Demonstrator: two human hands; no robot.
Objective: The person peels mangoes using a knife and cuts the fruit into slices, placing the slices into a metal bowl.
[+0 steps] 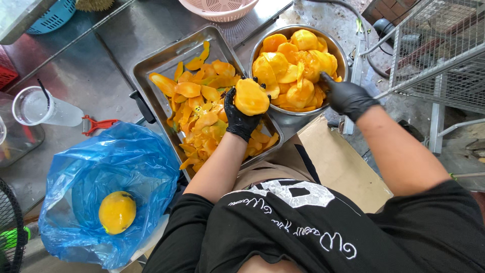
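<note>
My left hand (239,117), in a black glove, grips a peeled orange-yellow mango (251,96) above the edge of a metal tray (151,63) heaped with mango peels (202,108). In a black glove too, my right hand (345,96) rests at the rim of a round metal bowl (343,59) filled with several peeled mangoes (292,63). Nothing shows in its fingers. A black knife handle (142,106) sticks out at the tray's left side.
A blue plastic bag (108,187) at the lower left holds one unpeeled yellow mango (116,212). A red peeler (98,124) and a plastic cup with a straw (43,108) lie left of the tray. A pink colander (220,8) stands behind; a wire cage (439,55) is at the right.
</note>
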